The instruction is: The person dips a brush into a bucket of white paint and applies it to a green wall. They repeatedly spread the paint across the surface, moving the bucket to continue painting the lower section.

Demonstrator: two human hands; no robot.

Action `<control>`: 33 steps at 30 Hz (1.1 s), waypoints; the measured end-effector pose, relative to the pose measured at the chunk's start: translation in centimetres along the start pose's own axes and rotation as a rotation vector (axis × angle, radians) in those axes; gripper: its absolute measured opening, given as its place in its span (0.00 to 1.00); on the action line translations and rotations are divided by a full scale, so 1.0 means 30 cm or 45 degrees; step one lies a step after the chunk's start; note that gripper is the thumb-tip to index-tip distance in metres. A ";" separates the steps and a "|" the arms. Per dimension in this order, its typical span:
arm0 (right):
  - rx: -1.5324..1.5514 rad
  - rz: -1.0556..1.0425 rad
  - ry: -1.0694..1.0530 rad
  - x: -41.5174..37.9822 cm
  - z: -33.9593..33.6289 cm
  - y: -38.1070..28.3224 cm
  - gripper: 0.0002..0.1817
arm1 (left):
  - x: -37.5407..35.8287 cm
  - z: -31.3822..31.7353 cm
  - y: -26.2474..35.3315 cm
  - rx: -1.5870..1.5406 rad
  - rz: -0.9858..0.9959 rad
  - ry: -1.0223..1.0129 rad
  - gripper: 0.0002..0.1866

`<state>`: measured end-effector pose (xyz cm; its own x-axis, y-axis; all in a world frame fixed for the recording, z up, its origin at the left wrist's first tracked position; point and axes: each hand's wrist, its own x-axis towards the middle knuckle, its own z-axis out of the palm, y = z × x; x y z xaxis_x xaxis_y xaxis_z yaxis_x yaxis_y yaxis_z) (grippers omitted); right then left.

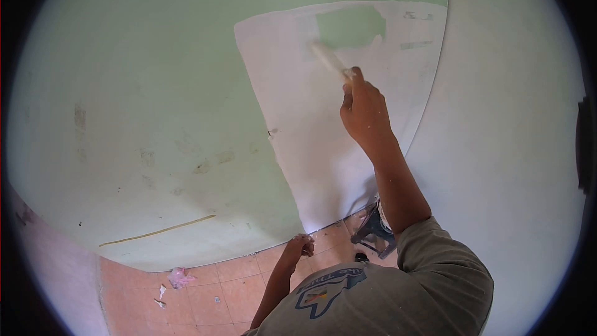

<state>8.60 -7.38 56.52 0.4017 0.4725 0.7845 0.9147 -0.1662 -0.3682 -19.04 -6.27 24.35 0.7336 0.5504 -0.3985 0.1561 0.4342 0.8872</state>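
Clenched around the handle of a paintbrush, the right hand is raised against the wall, with the blurred bristles touching the edge of a green patch that is not yet covered inside the white painted area. That white area runs from near the top of the view down to the floor and ends at the corner where the green wall meets the paler wall on the right. The left hand hangs low by the hip, fingers loosely curled and holding nothing that can be made out. To do this stroke well, it seems best to keep the bristles flat on the wall and overlap each pass into the wet white margin, so the green does not show through in streaks; lighter pressure near the corner would likely keep paint off the adjoining wall. Below, the tiled floor carries a crumpled pink scrap, and a dark object stands near the foot of the corner; what it is cannot be told.
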 end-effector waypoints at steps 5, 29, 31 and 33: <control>0.169 0.018 0.054 0.118 -0.003 -0.021 0.25 | 0.014 -0.012 -0.017 -0.013 -0.001 -0.020 0.14; -0.001 -0.071 -0.086 0.123 0.024 -0.038 0.25 | 0.066 0.001 -0.025 -0.010 -0.031 0.030 0.13; 0.037 -0.083 -0.150 0.125 0.002 -0.048 0.26 | 0.072 -0.002 -0.022 -0.012 -0.033 0.036 0.13; 0.082 -0.110 0.112 0.149 0.019 -0.074 0.25 | 0.078 0.000 -0.018 -0.016 -0.037 0.038 0.13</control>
<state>8.35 -4.40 60.54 0.3262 0.4045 0.8544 0.9426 -0.0708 -0.3263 -17.42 -5.22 22.94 0.7086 0.5587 -0.4309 0.1683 0.4593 0.8722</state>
